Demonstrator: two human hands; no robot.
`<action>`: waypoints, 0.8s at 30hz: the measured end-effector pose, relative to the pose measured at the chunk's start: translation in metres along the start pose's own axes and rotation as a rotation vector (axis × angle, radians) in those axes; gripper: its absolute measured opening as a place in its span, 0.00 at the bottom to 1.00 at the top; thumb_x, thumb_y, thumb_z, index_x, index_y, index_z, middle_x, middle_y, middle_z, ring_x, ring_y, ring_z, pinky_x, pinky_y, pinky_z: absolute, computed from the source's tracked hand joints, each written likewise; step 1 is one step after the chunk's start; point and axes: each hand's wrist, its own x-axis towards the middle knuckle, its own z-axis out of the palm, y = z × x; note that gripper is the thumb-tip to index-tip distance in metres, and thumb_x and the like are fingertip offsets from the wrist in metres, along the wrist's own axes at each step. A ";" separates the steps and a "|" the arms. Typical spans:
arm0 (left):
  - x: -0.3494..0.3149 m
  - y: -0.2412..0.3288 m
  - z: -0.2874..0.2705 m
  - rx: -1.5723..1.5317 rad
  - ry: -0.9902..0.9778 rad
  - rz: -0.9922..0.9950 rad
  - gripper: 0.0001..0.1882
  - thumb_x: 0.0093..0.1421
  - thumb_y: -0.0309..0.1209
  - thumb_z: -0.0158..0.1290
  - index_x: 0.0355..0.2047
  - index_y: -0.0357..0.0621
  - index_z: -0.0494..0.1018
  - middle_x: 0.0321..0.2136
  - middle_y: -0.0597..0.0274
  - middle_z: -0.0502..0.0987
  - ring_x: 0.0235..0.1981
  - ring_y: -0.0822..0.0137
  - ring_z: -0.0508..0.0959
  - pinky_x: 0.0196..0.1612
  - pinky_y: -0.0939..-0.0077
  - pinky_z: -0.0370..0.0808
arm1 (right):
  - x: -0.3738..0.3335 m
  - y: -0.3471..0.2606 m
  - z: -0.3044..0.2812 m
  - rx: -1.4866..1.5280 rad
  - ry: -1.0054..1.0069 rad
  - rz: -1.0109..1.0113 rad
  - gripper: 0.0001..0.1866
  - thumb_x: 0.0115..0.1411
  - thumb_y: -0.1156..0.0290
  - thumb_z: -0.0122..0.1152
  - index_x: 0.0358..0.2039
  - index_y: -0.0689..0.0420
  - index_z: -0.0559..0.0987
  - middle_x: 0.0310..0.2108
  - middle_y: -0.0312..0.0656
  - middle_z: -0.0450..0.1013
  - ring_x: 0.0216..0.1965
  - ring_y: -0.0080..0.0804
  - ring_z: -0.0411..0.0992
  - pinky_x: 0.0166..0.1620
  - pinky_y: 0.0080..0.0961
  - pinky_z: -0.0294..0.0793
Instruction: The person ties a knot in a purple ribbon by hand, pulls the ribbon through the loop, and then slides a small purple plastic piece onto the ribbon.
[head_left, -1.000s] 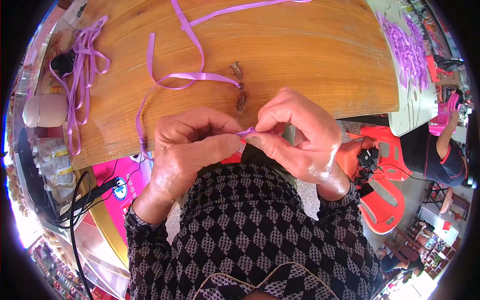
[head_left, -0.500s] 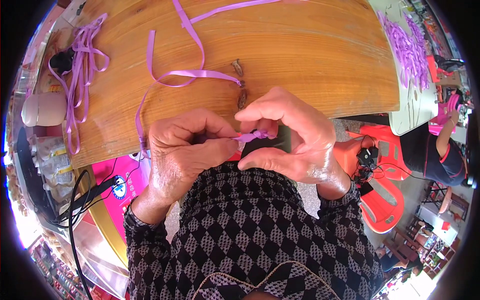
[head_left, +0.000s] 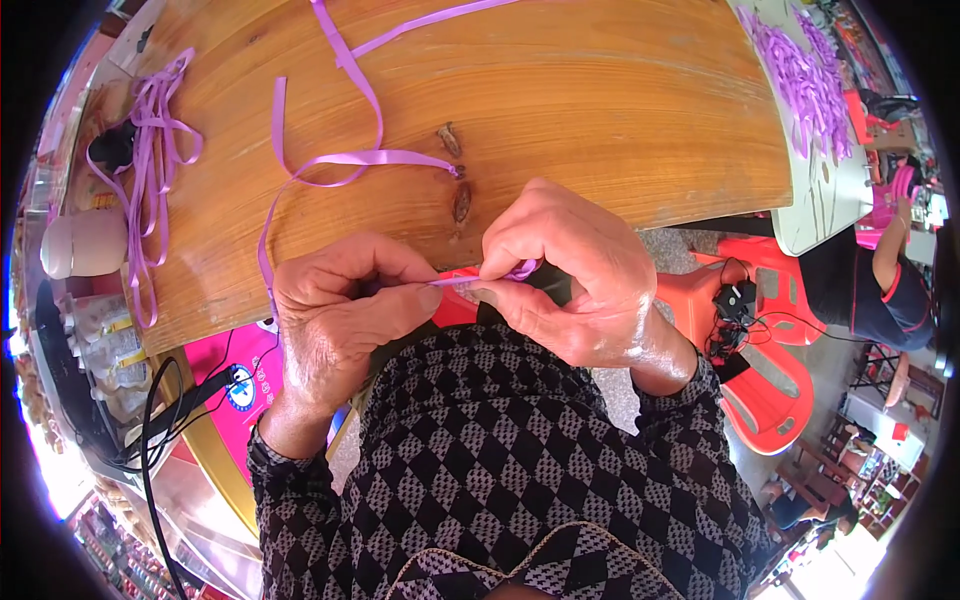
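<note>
Between my two hands a short piece of purple ribbon (head_left: 456,281) is held stretched, just off the near edge of the table. My left hand (head_left: 345,300) pinches it between thumb and fingertips. The thumb and forefinger of my right hand (head_left: 575,275) close on its other part, where a curled or knotted bit shows behind the fingers. A long ribbon tail (head_left: 268,245) runs from beside my left hand up onto the wooden table (head_left: 600,110). There it loops and ends in a small dark tip near a knot in the wood.
A bundle of purple ribbon (head_left: 150,170) hangs at the table's left, by a pinkish-white rounded object (head_left: 85,242). More cut ribbons (head_left: 805,85) pile on a white table (head_left: 825,215) at right. Red plastic stools (head_left: 770,400) with a black cabled device and another person (head_left: 870,290) are beyond.
My right thumb and fingers, apart before, have come together on the ribbon. The ribbon between my hands is now drawn thin and straight. The view has shifted slightly.
</note>
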 end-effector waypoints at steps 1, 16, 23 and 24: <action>0.000 -0.001 -0.002 0.000 -0.002 -0.001 0.04 0.41 0.19 0.56 0.20 0.37 0.73 0.18 0.70 0.71 0.20 0.79 0.68 0.26 0.87 0.64 | -0.001 0.000 0.000 -0.001 0.001 0.001 0.10 0.41 0.84 0.63 0.24 0.59 0.73 0.22 0.37 0.69 0.23 0.30 0.67 0.25 0.23 0.64; -0.004 -0.003 -0.013 0.353 -0.077 0.190 0.10 0.45 0.22 0.57 0.30 0.36 0.74 0.20 0.68 0.73 0.22 0.81 0.71 0.25 0.88 0.66 | -0.009 -0.001 0.002 0.151 0.024 0.139 0.12 0.41 0.84 0.65 0.24 0.61 0.71 0.24 0.41 0.69 0.24 0.27 0.66 0.27 0.20 0.64; 0.003 0.004 0.006 -0.098 -0.262 -0.054 0.20 0.48 0.21 0.58 0.43 0.35 0.68 0.27 0.66 0.74 0.28 0.80 0.72 0.32 0.88 0.69 | -0.004 -0.004 0.002 -0.050 -0.020 0.060 0.14 0.41 0.83 0.66 0.28 0.59 0.72 0.25 0.39 0.71 0.24 0.27 0.68 0.28 0.20 0.66; 0.002 0.004 0.008 -0.172 -0.253 -0.056 0.17 0.49 0.21 0.57 0.41 0.35 0.69 0.27 0.66 0.75 0.28 0.80 0.72 0.31 0.88 0.69 | -0.005 -0.005 0.001 -0.051 -0.019 0.089 0.14 0.41 0.83 0.66 0.29 0.59 0.73 0.26 0.39 0.71 0.25 0.27 0.68 0.29 0.19 0.66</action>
